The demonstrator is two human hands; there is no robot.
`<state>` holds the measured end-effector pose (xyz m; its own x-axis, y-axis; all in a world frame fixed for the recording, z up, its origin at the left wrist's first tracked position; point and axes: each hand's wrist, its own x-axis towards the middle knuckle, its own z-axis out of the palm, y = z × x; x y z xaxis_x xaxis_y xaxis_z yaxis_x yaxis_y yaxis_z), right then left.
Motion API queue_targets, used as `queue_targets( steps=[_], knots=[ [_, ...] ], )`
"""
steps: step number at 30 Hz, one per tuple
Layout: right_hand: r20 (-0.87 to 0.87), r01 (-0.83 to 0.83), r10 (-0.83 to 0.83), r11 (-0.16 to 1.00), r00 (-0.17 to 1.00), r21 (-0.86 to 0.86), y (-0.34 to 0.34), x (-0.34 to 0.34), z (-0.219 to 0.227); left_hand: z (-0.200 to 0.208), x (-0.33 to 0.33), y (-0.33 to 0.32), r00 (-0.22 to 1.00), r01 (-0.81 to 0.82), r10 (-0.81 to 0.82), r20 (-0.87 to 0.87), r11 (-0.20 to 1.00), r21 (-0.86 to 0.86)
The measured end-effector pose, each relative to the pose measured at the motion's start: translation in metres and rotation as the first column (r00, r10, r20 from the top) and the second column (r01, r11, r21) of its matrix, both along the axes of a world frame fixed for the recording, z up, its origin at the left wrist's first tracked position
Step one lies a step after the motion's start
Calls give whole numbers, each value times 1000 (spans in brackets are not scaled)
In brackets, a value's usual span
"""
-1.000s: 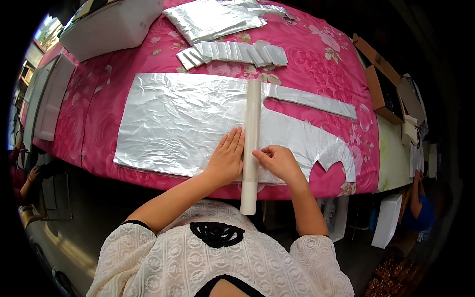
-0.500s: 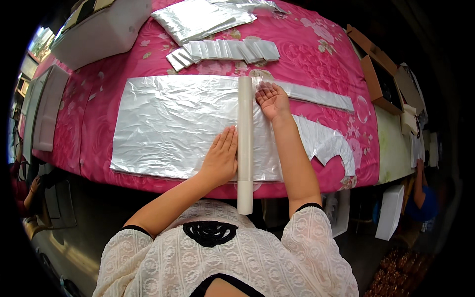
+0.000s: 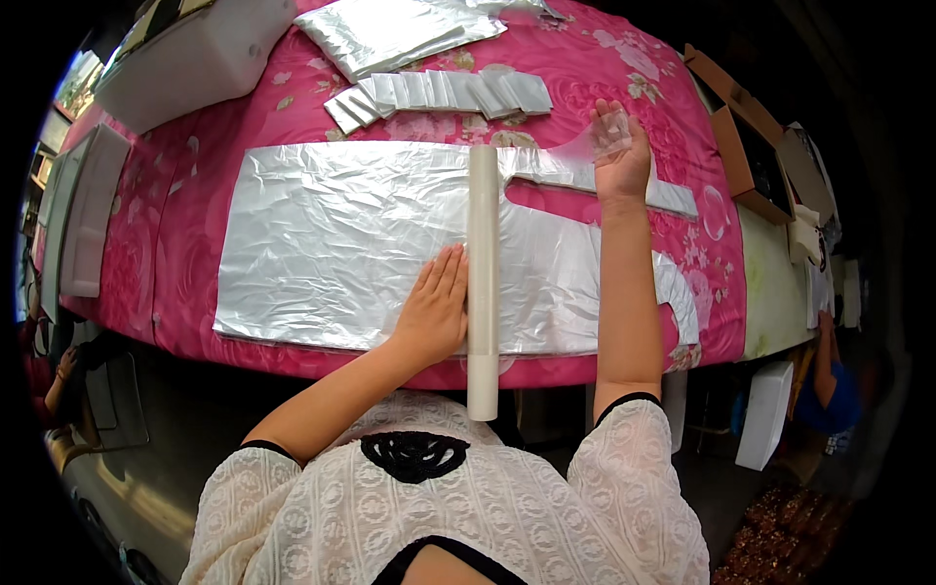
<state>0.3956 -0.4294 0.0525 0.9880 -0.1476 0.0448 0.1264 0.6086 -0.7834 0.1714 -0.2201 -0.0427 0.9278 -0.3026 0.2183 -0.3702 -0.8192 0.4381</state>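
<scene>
A stack of thin, silvery-white plastic vest bags [image 3: 336,244] lies flat, its cut-out handle end to the right. Across the stack runs a long pale tube [image 3: 483,253], its near end overhanging the table edge. My left hand [image 3: 436,304] rests flat on the bags, fingers together and stretched, its fingertips against the tube's left side. Over to the right, my right hand [image 3: 621,151] is raised palm up with fingers curled in, holding the see-through handle of the top bag. That handle stretches from the tube to my fingers.
Folded plastic packets [image 3: 439,93] line up beyond the stack, with a larger silvery pile [image 3: 390,34] behind. White foam boxes [image 3: 200,68] stand at the left. An open cardboard box [image 3: 751,161] sits at the right. A pink floral cloth [image 3: 624,88] covers the table. Other people are at both sides.
My right hand has moved right and away from the tube, drawing the clear bag handle with it. My left hand and the tube have stayed in place.
</scene>
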Motion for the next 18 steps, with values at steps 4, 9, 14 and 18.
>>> queue_targets(
  steps=[4, 9, 14, 18],
  knots=[
    [240, -61, 314, 714, 919, -698, 136, -55, 3, 0, 0, 2, 1000, 8, -8, 11, 999, 31],
    [-95, -187, 660, 71, 746, -980, 274, -118, -34, -22, 6, 0, 984, 44, -26, 177, 994, -100],
    [-104, -112, 740, -39, 665, -993, 350, -163, -67, -21, 5, -2, 991, 15, -16, 131, 1000, 14],
    [-111, -439, 916, 77, 387, -895, 336, -185, -29, -21, 3, -3, 991, 12, -9, 134, 1000, -16]
  ],
)
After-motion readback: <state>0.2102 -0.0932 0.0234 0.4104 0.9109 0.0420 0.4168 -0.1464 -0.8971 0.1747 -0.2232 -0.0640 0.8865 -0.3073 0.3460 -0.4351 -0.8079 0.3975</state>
